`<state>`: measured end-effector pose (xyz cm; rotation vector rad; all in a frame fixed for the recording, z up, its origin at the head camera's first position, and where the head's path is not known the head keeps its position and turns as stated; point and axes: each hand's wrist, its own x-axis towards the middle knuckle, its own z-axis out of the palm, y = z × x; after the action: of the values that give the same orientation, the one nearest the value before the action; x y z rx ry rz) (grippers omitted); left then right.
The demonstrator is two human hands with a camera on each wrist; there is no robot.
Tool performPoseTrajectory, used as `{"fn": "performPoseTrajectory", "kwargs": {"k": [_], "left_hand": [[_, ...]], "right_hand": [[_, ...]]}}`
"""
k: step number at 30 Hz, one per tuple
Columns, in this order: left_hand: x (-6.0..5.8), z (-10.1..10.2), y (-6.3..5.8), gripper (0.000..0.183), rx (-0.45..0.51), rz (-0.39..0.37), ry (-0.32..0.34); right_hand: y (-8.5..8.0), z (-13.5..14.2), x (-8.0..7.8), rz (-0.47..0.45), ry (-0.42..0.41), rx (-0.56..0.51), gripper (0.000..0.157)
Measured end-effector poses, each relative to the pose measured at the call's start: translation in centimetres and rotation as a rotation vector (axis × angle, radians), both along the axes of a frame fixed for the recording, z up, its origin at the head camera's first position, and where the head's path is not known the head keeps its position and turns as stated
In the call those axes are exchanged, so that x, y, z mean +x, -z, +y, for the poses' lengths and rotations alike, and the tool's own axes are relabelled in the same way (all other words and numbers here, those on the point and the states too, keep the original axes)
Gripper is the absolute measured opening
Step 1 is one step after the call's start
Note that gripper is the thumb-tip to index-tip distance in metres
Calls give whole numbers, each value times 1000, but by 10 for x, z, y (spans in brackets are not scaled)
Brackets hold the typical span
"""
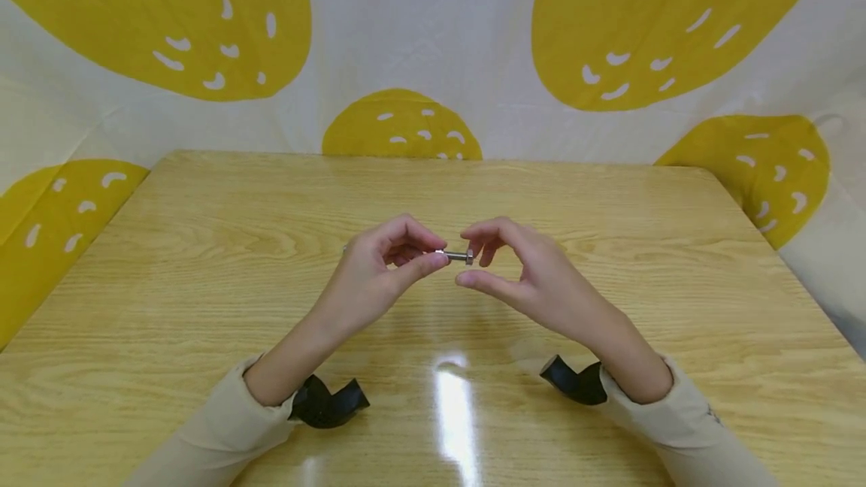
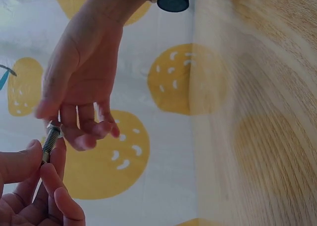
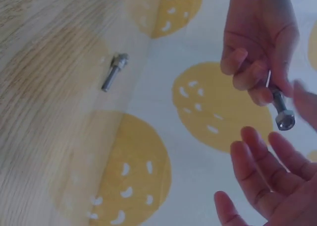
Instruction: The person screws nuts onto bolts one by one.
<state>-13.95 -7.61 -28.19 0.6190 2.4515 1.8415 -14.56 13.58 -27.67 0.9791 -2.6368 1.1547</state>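
My left hand pinches a small silver bolt between thumb and fingers, above the wooden table. The bolt points toward the right, with a hex nut at its far end. Its threads show in the left wrist view, just below the nut; the other end is hidden by my left fingertips. Close by, my right hand has its thumb and fingers spread around the nut end, apart from it. A second silver bolt lies on the table in the right wrist view, mostly hidden behind my left hand in the head view.
The wooden table reaches back to a white cloth printed with yellow shapes. Black curved mounts sit at both wrists, under the beige sleeves. A bright light reflection runs down the table's front middle.
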Motion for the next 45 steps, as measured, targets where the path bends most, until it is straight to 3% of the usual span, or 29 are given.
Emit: {"fn": "performPoseTrajectory", "kwargs": {"k": [2,7,11,17,22,25,28,30,33,37,45], "left_hand": [[0,0,0,11,2,-1,-3],[-1,-1,-1,12,-13,11,2],[0,-2,-1,13,-52,51,2],[-1,-3,0,15,-103,193,-4],[0,-2,-1,16,-100,234,-5],[0,-1,-2,15,-91,215,-8],[0,-2,-3,13,-80,180,-12],[0,-3,-4,13,-72,152,-15],[0,-4,-4,13,-52,98,-13],[-1,-5,-4,16,-13,32,8],[1,-5,-5,15,34,-21,43]], "right_hand": [[0,0,0,67,-31,-26,30],[1,2,-1,186,-58,-46,20],[-1,4,0,171,-52,-24,18],[-2,3,1,102,-29,22,4],[-1,1,0,29,2,33,21],[-1,1,0,-10,22,45,30],[-2,3,0,-19,13,38,20],[-3,4,0,8,-2,13,18],[-4,5,1,89,-27,-29,28],[-3,5,1,182,-38,-57,24],[-1,3,2,210,-31,-59,18]]}}
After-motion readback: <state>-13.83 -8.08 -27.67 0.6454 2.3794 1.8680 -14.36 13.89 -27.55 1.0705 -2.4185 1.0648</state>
